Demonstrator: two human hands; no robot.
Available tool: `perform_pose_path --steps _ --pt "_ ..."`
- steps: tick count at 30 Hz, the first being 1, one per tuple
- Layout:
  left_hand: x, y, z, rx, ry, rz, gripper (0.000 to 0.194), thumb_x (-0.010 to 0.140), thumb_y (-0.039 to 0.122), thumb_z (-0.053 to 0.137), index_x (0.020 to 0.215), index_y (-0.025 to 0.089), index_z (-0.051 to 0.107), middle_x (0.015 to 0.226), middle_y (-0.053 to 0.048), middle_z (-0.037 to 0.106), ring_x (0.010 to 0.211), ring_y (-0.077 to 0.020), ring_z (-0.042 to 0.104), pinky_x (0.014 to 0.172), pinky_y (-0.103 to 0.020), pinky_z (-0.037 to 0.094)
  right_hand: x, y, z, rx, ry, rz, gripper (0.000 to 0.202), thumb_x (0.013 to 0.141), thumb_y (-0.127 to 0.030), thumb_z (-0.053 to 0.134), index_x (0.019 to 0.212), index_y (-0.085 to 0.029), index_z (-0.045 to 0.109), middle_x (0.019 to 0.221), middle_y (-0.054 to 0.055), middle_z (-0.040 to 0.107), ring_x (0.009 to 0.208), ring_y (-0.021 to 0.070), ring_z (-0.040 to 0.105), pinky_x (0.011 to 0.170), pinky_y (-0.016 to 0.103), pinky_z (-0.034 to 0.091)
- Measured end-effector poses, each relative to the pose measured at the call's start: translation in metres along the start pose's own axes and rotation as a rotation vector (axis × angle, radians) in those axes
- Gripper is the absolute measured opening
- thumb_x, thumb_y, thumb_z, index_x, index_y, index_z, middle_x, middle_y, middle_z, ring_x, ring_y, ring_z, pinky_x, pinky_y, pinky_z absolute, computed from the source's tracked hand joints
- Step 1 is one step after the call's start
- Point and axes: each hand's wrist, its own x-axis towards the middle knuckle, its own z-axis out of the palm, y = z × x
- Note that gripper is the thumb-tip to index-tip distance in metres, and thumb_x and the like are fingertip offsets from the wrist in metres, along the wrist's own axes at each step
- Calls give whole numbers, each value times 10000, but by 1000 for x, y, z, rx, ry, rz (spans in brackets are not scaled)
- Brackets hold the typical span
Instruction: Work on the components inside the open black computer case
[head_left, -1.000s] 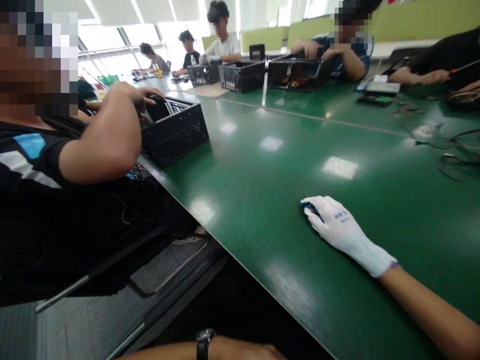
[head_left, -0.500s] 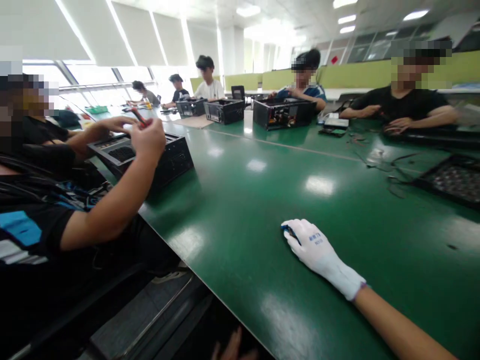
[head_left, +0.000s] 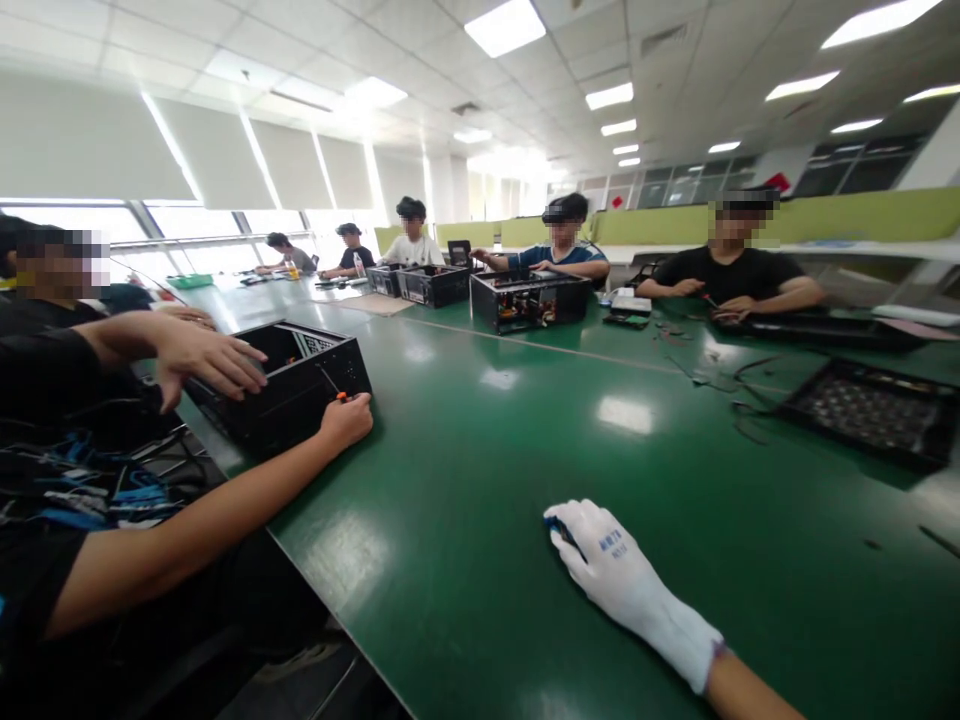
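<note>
My right hand [head_left: 604,560] wears a white glove with blue print and rests palm down on the green table [head_left: 465,520]. Its fingers and thumb are curled around a small blue and black object [head_left: 553,522], mostly hidden by the glove. My left hand is out of view.
At the left, a person's bare hand [head_left: 349,418] holds an orange-handled tool against a black computer case [head_left: 285,390]; their other hand is over the case. More people, open cases [head_left: 529,300], a black panel [head_left: 874,405] and loose cables [head_left: 750,400] lie beyond.
The view has tilted up and shifted slightly. The neighbour's tool hand has lowered from above the case to its side. My right hand keeps its grip; bare fingers at the bottom edge have gone.
</note>
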Motion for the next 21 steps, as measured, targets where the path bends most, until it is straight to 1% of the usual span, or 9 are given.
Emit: perform_pose_path --steps 4,7,10,12,14,15,17,19,21 --pt "4 2 0 -19 46 16 594 1028 424 76 1473 359 463 1271 35 650 1215 -301 640 805 -481 513 0 -2 -4 -7 -15 17 227 991 -222 464 1169 -215 605 1066 83 685 959 261 641 872 485 530" --pt "-1 20 -5 -19 77 22 603 1029 452 50 1542 334 345 1240 13 669 1131 -259 690 820 -483 541 -1 -2 -6 7 14 -1 223 989 -229 466 1162 -222 607 1079 87 699 984 269 654 893 495 534" --pt "-22 62 -21 7 74 141 634 1015 566 130 1555 317 350 1195 -45 710 1062 -264 706 808 -484 565 -5 -1 -9 59 79 -51 225 980 -235 475 1165 -231 604 1093 93 707 1002 271 664 873 473 548" --pt "-35 102 -36 27 52 283 644 999 636 178 1520 352 429 1190 -62 721 1073 -274 689 839 -493 563 -9 -3 -10 104 126 -100 230 975 -231 479 1170 -234 600 1076 89 709 986 263 670 859 457 551" --pt "-33 143 -52 31 47 371 596 1008 636 239 1468 367 504 1238 -48 704 1154 -263 645 957 -485 530 -14 -9 -12 134 160 -147 223 974 -228 478 1160 -236 600 1038 80 710 950 252 673 849 446 551" --pt "-23 162 -60 29 58 375 564 1026 598 259 1450 340 527 1278 -43 682 1213 -253 609 1035 -477 489 -17 -14 -13 137 171 -170 220 974 -226 474 1153 -237 602 1023 77 711 932 247 674 838 438 551" --pt "16 188 -74 26 82 313 502 1067 475 278 1391 230 572 1320 -65 645 1277 -238 552 1127 -459 412 -24 -24 -16 124 168 -213 213 972 -228 476 1136 -242 611 1009 73 714 907 242 674 806 420 553" --pt "67 198 -84 88 3 158 473 1074 403 318 1378 138 565 1388 -110 590 1324 -246 496 1157 -433 372 -32 -35 -19 98 147 -252 213 961 -228 490 1127 -248 622 1004 68 716 894 240 678 795 412 557" --pt "114 197 -90 119 -71 82 428 1079 347 341 1275 99 629 1314 -140 630 1263 -264 542 1123 -441 408 -42 -42 -24 73 128 -259 215 946 -225 510 1120 -257 632 989 56 719 880 238 686 819 417 564"
